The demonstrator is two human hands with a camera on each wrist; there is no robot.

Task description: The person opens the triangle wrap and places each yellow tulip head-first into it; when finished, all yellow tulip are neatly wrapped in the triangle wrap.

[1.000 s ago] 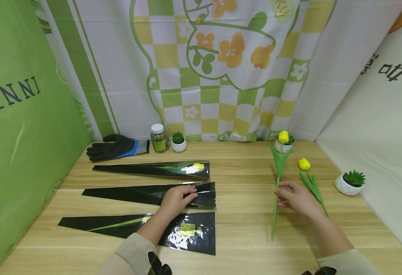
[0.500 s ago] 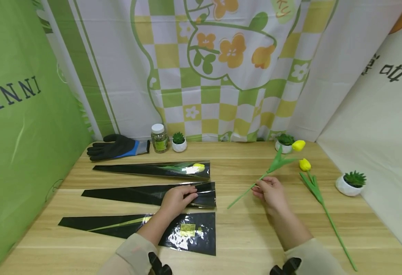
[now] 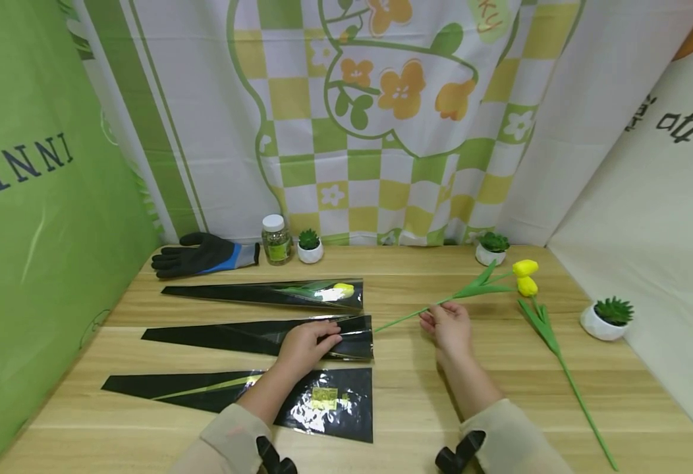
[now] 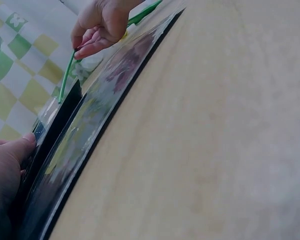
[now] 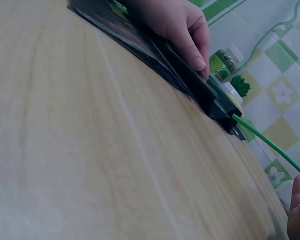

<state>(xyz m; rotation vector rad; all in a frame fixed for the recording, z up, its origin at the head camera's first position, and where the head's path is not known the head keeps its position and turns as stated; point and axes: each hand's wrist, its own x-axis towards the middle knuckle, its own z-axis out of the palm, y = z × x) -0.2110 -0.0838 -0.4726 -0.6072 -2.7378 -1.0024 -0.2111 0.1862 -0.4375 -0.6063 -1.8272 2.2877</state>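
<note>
Three black cone sleeves lie on the wooden table (image 3: 417, 408). The far sleeve (image 3: 251, 294) holds a yellow tulip. My left hand (image 3: 323, 339) rests on the wide end of the middle sleeve (image 3: 222, 336) and pinches its opening; the left wrist view shows the same sleeve (image 4: 90, 130). My right hand (image 3: 432, 319) pinches the green stem of a yellow tulip (image 3: 526, 267), which lies nearly level. The stem (image 5: 270, 142) has its tip at the mouth of the middle sleeve. The near sleeve (image 3: 228, 392) has a green stem inside. A second yellow tulip (image 3: 527, 286) lies on the table at the right.
A black and blue glove (image 3: 204, 253), a small jar (image 3: 275, 238) and a potted succulent (image 3: 309, 245) stand along the back edge. Two more small pots (image 3: 491, 248) (image 3: 604, 316) sit at the right. Cloth backdrops close in the left, back and right sides.
My right hand has carried the tulip leftward and turned it from upright-lying to nearly level, bringing the stem tip to the middle sleeve's opening. The left hand has stayed put.
</note>
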